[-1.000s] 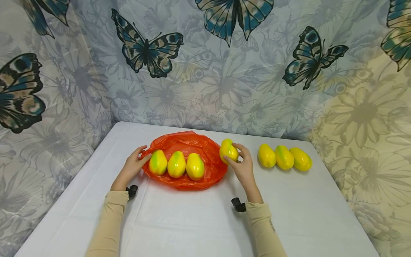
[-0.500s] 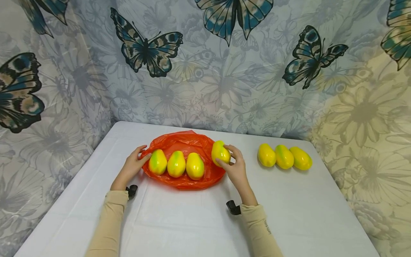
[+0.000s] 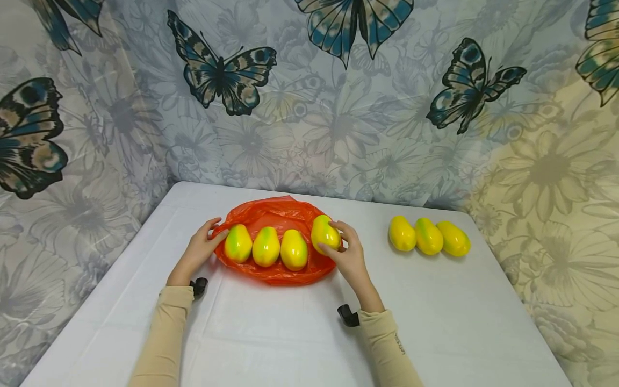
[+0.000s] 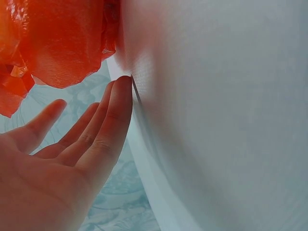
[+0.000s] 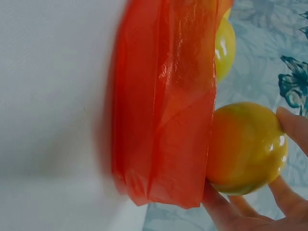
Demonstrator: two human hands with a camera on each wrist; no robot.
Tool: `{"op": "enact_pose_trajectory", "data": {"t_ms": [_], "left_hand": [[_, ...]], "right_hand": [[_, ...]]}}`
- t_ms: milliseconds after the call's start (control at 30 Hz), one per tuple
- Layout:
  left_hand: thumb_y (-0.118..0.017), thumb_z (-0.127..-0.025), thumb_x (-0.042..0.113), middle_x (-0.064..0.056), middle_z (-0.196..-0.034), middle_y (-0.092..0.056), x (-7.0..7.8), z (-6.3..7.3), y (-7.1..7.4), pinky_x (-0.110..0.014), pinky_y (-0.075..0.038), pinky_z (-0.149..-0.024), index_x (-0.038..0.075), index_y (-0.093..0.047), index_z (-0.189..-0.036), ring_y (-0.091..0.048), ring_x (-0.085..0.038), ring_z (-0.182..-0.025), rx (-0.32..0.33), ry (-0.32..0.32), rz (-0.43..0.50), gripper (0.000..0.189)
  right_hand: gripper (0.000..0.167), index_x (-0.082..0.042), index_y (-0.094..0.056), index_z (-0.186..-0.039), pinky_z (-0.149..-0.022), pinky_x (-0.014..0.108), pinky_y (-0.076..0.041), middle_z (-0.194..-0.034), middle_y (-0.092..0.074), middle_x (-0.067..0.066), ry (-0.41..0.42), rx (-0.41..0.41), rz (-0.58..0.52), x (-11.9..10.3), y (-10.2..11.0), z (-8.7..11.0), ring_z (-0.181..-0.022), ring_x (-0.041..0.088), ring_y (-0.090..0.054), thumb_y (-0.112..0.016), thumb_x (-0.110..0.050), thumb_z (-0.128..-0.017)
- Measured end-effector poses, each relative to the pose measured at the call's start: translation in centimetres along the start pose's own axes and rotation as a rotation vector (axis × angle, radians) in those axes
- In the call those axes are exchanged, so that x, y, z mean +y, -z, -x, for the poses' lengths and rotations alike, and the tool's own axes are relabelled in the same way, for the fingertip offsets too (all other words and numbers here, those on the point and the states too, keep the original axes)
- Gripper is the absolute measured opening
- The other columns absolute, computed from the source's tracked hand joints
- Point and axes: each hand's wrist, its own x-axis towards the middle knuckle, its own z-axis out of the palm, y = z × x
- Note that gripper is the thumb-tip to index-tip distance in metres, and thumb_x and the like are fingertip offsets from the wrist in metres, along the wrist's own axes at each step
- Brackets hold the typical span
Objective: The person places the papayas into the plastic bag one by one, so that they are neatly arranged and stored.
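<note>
A crumpled red plastic bag (image 3: 271, 277) lies spread on the table, with three yellow-green mangoes in a row on it: a left mango (image 3: 238, 243), a middle mango (image 3: 266, 247) and another mango (image 3: 294, 250). My right hand (image 3: 351, 257) grips a fourth mango (image 3: 325, 234) between thumb and fingers over the bag's right side. In the right wrist view this held mango (image 5: 257, 149) is partly behind the bag's upright edge (image 5: 168, 120). At the bag's left edge is my left hand (image 3: 195, 251). The left wrist view shows its fingers (image 4: 113, 120) extended beside the bag, holding nothing.
Three more mangoes lie close together at the right of the table: one mango (image 3: 402, 234), a greener mango (image 3: 428, 236) and a tilted mango (image 3: 453, 238). A white cloth covers the table (image 3: 271, 338). Behind it hangs a butterfly-patterned backdrop (image 3: 338, 145).
My right hand has carried its mango leftward, from the bag's right edge to over the bag, nearer the row. My left hand has stayed in place.
</note>
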Motion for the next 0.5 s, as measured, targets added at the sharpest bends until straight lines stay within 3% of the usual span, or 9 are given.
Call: {"op": "enact_pose_trajectory", "data": {"t_ms": [500], "left_hand": [[-0.046, -0.101, 0.046, -0.03, -0.151, -0.033, -0.1, 0.06, 0.18, -0.059, -0.039, -0.109, 0.005, -0.026, -0.153, -0.043, -0.051, -0.131, 0.006, -0.015, 0.005, 0.069]], "right_hand": [[0.054, -0.017, -0.055, -0.133, -0.112, 0.055, -0.039, -0.148, -0.041, 0.008, 0.001, -0.044, 0.034, 0.65, -0.7, 0.4, -0.134, 0.037, -0.043, -0.078, -0.019, -0.083]]}}
